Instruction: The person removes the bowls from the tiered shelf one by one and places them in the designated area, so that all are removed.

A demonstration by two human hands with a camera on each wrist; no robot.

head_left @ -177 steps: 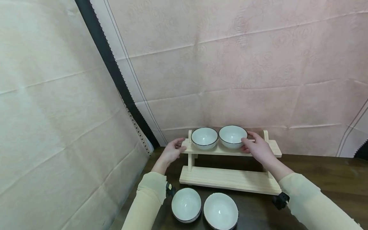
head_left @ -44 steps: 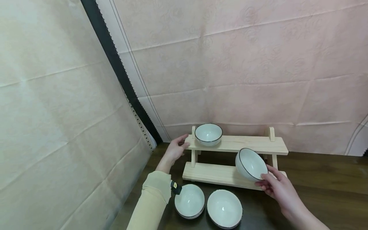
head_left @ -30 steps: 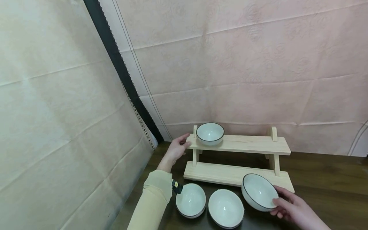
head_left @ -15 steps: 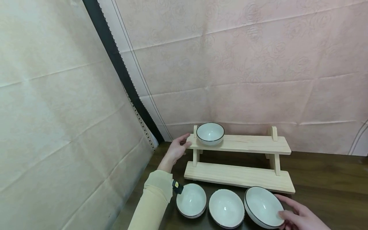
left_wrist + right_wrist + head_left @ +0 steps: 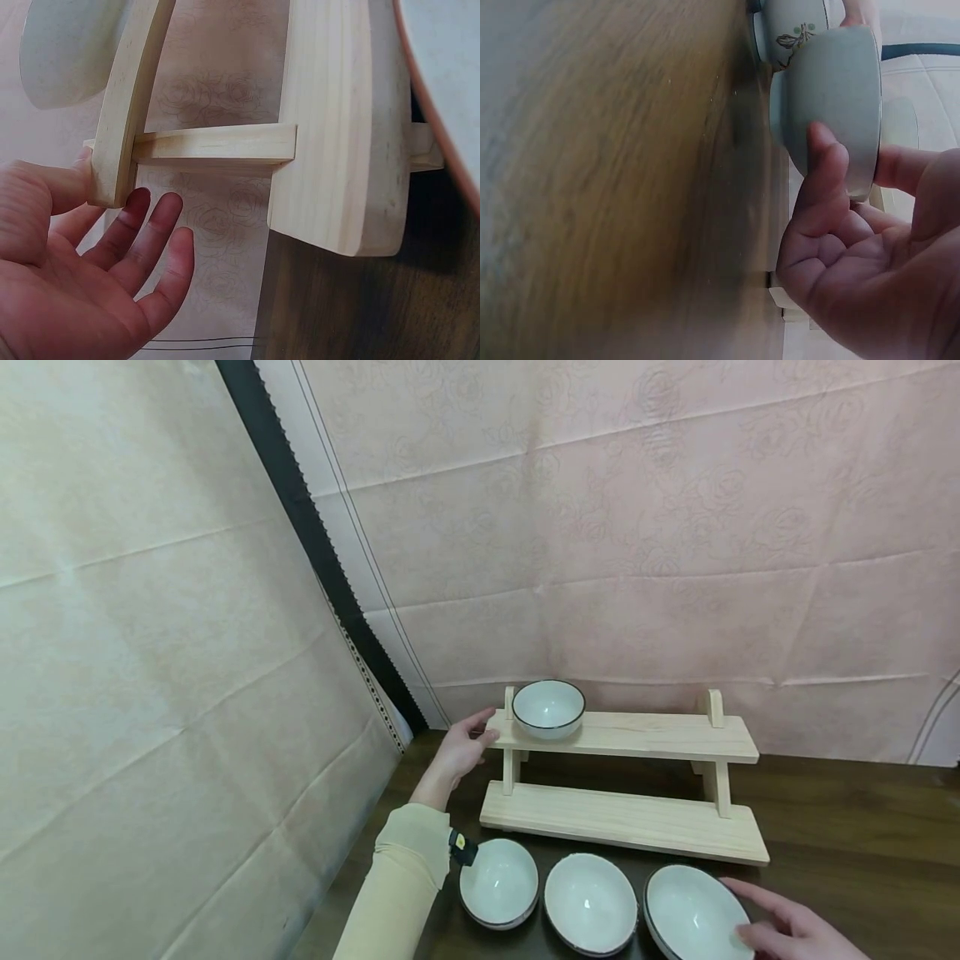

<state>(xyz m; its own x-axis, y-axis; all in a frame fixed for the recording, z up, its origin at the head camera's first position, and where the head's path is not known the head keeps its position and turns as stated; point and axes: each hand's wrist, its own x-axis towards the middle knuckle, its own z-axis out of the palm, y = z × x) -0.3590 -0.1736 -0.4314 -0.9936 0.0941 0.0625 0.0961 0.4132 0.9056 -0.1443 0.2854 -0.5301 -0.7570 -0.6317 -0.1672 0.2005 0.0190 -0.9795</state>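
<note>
My right hand (image 5: 798, 928) holds a white bowl (image 5: 693, 912) with a dark rim, at the front right of the dark table. In the right wrist view, the thumb lies at this bowl's rim and bent fingers (image 5: 825, 161) press its outer wall, its foot close to the tabletop. My left hand (image 5: 459, 747) grips the left end of the upper board of a two-tier wooden shelf (image 5: 675, 737); in the left wrist view the thumb (image 5: 71, 180) is on one face of the board, with the fingers behind. Another dark-rimmed bowl (image 5: 548, 708) sits on that board's left part.
Two more white bowls (image 5: 498, 883) (image 5: 591, 903) stand in front of the shelf, left of the held one; each shows a second rim beneath. The shelf's lower board (image 5: 622, 818) lies behind them. Pale cloth walls (image 5: 637, 527) rise behind and at the left.
My right hand has taken the right bowl from the upper board and brought it forward and down to the table, beside the other two, levelling it. My left hand stays at the shelf end.
</note>
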